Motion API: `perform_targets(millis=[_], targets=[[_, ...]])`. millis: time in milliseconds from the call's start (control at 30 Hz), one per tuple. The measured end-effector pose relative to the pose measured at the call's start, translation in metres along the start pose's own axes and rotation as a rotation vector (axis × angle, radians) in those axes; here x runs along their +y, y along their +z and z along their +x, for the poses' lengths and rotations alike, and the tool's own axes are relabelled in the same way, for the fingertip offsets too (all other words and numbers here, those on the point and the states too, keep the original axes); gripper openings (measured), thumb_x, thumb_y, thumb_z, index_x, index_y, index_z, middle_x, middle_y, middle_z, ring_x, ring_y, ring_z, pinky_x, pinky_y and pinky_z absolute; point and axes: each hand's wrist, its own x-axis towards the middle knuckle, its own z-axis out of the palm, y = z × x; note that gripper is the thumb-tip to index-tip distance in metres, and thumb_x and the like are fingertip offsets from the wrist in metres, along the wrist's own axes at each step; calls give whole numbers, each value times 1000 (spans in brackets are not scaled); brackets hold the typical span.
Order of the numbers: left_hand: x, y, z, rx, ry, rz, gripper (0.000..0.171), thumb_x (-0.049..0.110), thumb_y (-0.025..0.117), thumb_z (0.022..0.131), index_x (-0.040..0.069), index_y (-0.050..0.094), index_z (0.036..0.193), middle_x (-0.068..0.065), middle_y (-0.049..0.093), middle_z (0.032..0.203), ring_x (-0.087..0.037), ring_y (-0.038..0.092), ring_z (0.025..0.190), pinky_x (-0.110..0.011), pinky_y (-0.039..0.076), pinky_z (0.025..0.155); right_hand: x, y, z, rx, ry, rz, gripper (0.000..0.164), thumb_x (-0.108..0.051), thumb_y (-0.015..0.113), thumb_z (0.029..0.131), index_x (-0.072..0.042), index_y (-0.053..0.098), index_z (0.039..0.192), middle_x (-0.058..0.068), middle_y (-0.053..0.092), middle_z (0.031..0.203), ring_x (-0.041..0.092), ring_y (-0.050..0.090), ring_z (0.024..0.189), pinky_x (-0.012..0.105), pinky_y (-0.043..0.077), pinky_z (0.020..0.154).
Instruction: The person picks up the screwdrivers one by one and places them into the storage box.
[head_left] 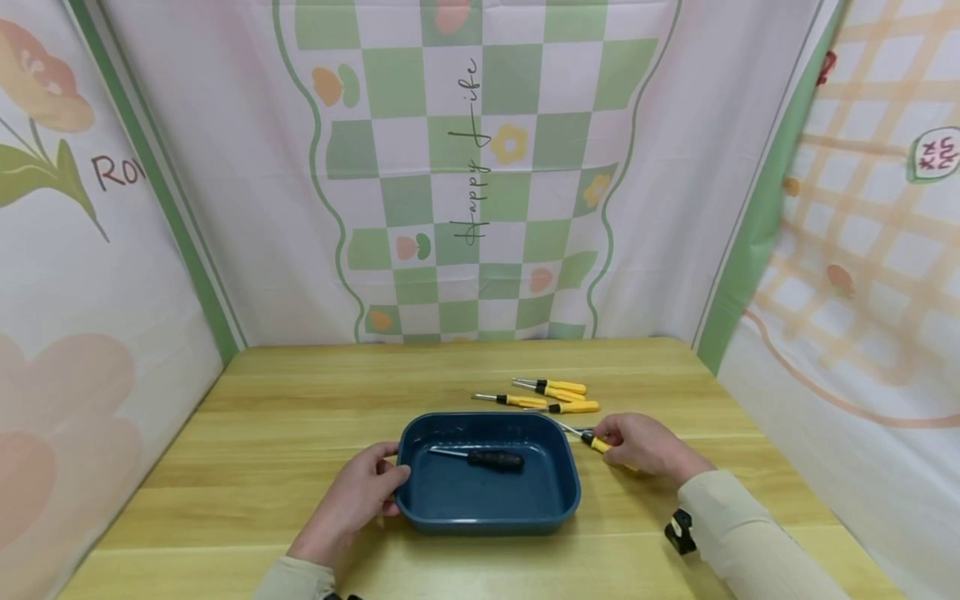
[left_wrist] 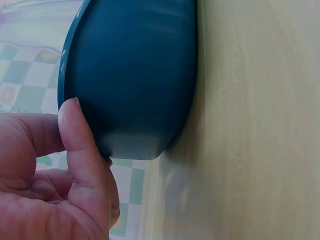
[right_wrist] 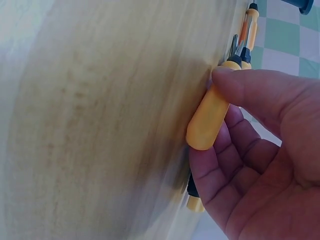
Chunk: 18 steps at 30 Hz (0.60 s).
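Observation:
A deep blue rectangular tray (head_left: 480,504) rests on the table, with a black-handled screwdriver (head_left: 495,459) lying inside. My left hand (head_left: 360,493) holds the tray's left end, thumb at the rim; the left wrist view shows the thumb (left_wrist: 80,135) against the tray's wall (left_wrist: 135,75). Right of the tray, my right hand (head_left: 645,443) pinches a screwdriver by its yellow handle (right_wrist: 207,120) between thumb and fingers. Its shaft points toward the tray's far right corner. Partly hidden behind those fingers is a black-and-yellow handle (right_wrist: 194,195).
Beyond the tray's far right side lie several more yellow-handled screwdrivers (head_left: 573,407), close together, shafts pointing left. The wooden table (head_left: 300,392) is bounded by a checked curtain (head_left: 480,167) at the back and printed cloths on both sides.

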Motion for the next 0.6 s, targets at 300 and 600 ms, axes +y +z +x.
perform_targets(millis=[300, 600], targets=[[0, 0, 0, 8, -5, 13, 46, 14, 65, 101, 0, 56, 144, -12, 55, 100, -20, 60, 71, -29, 57, 56, 1, 0, -1, 6, -10, 8, 29, -10, 76, 89, -3, 74, 117, -1, 67, 95, 15, 54, 83, 33, 48, 74], [0, 0, 0, 10, -1, 14, 46, 14, 65, 101, 1, 57, 144, -12, 55, 99, -20, 60, 70, -29, 57, 56, 1, -3, -2, 24, -53, 28, 29, -11, 73, 91, -5, 74, 120, -2, 67, 95, 15, 55, 85, 34, 48, 76]])
